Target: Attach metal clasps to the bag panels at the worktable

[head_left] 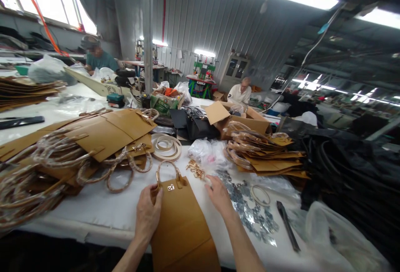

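A tan handbag panel point(183, 222) with a looped handle point(168, 163) and a small metal emblem point(170, 187) lies in front of me, its lower end over the table's near edge. My left hand point(148, 209) pinches the panel's upper left edge, thumb on top. To the right, my right hand point(218, 195) reaches to a small pile of gold-coloured metal fittings point(196, 169). Its fingers are stretched forward at the pile's near edge, and I see nothing held in them. Many flat, shiny metal pieces point(250, 209) are scattered right of that hand.
Stacks of tan panels with plastic-wrapped handles lie left point(109, 132) and right point(265, 155). A roll of pale tape point(165, 147), a black-handled tool point(287, 226), a pale ring point(260, 195) and a plastic bag point(340, 234) are around. Two people sit farther back.
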The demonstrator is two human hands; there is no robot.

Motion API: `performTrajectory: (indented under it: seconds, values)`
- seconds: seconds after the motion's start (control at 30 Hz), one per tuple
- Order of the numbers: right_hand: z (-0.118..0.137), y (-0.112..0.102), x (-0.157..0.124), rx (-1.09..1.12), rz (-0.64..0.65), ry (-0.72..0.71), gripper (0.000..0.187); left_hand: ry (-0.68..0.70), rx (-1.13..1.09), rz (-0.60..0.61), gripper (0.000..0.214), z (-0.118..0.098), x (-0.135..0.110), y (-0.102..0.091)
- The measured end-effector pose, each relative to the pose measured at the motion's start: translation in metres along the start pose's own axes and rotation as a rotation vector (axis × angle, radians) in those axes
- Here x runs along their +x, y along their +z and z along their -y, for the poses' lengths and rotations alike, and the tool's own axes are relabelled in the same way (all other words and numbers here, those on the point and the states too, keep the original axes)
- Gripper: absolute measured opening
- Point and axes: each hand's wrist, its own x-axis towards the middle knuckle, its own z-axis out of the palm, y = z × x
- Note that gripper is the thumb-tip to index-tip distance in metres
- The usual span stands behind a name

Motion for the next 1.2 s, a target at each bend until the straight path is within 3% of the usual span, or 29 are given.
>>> performTrajectory:
  seconds: [0.1,0.27,0.47,0.57,0.7,0.9,1.0,1.1,1.2]
  values:
    - [-0.010,0.007,0.022,-0.002,0.093,0.003,0.037,0.027,0.019,-0.012,0.043,0.000,-0.002,-0.001]
    - [-0.011,0.012,0.038,0.021,0.165,0.050,0.017,0.048,0.029,0.000,0.052,0.000,-0.003,0.001]
    - [-0.008,-0.002,0.032,0.140,0.044,0.116,0.010,0.049,0.030,0.010,0.039,-0.001,-0.001,0.002]
    - [0.001,-0.002,0.020,0.297,-0.037,0.185,0.019,0.040,0.051,0.022,0.028,-0.006,-0.003,0.001]
    - [0.037,0.026,-0.007,0.642,0.001,0.260,0.045,0.011,0.089,0.055,0.022,-0.011,-0.007,0.002]
    - [0.097,0.083,-0.049,0.943,0.060,0.282,0.045,-0.049,0.038,0.068,0.033,-0.012,-0.008,0.000]
    - [0.099,0.096,-0.056,0.943,-0.004,0.307,0.043,-0.097,-0.082,0.090,0.036,-0.012,-0.009,-0.004]
    - [0.092,0.099,-0.058,0.932,-0.062,0.321,0.044,-0.177,-0.271,0.140,0.021,-0.010,-0.011,-0.010]
    - [0.090,0.099,-0.059,0.935,-0.096,0.327,0.044,-0.278,-0.526,0.223,0.043,-0.007,-0.014,-0.016]
